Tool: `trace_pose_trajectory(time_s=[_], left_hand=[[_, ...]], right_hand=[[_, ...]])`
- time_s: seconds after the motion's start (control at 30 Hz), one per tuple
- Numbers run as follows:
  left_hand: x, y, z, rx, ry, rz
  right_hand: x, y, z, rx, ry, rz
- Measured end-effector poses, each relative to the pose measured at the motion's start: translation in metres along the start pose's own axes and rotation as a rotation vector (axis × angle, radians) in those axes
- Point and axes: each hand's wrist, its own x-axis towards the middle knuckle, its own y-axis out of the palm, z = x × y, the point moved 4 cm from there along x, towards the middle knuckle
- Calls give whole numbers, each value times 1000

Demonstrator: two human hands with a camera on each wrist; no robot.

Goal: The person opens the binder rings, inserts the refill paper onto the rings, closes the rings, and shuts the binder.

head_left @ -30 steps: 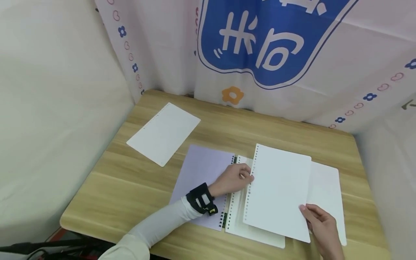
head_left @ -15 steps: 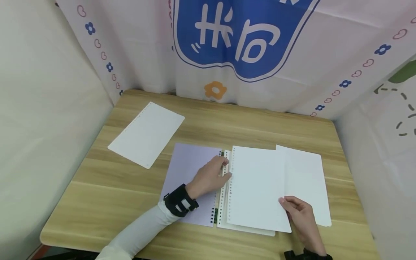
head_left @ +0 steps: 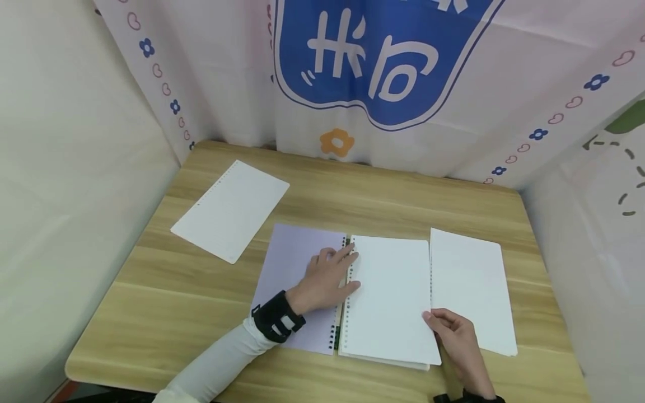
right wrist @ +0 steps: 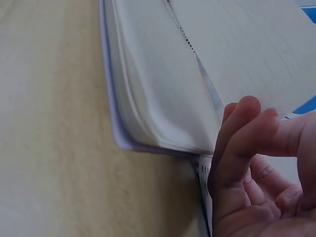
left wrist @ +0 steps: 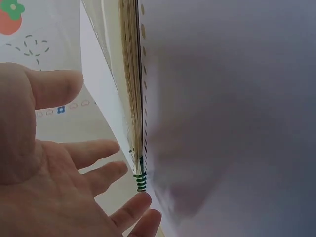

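A loose-leaf binder lies spread on the table, its lilac cover (head_left: 297, 252) to the left. Green ring binding (left wrist: 140, 182) shows beside the stacked pages in the left wrist view. Over the right side lies a white punched sheet (head_left: 390, 291), its holes along the binding. My left hand (head_left: 325, 282) reaches across the cover with spread fingers, the tips at the sheet's punched edge. At the sheet's lower right edge, my right hand (head_left: 457, 338) pinches it between thumb and fingers. In the right wrist view, the pinched sheet (right wrist: 252, 54) rises from the pages below.
Another white punched sheet (head_left: 232, 212) lies askew at the table's back left. Right of the binder rests a small stack of white sheets (head_left: 473, 288), close to my right hand. A printed curtain (head_left: 227, 73) hangs behind the wooden table (head_left: 151, 313).
The sheet in my right hand has moved left and down, its punched edge now over the binding. My left hand's fingers have straightened and spread. The head view has shifted.
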Motion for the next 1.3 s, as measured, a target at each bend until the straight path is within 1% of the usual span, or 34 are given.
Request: trace_pose_trajectory(time_s=[0.2,0.3,0.43,0.57,0.67,0.87,1.0,1.13,1.3], left_hand=[[0,0,3,24,-1,26],[0,1,4,27,-7,38],[5,2,6,58,-3,36],[10,2,6,109,2,39],[12,1,5,150,6,54],[13,-1,2,235,14,67],[6,-1,-1,244,38,72],[-5,0,-2,241,71,88],[-20,2,-1,224,101,130]], right_hand=[[0,1,-1,-19,3,-8],[0,2,-3,-22,14,0],[0,2,-4,-25,18,4],[0,4,-3,-23,16,13],[0,4,-4,-14,15,25],[0,2,-5,-11,17,31],[0,1,-6,-18,25,43],[0,2,-6,-19,23,56],[0,2,-6,-18,-1,66]])
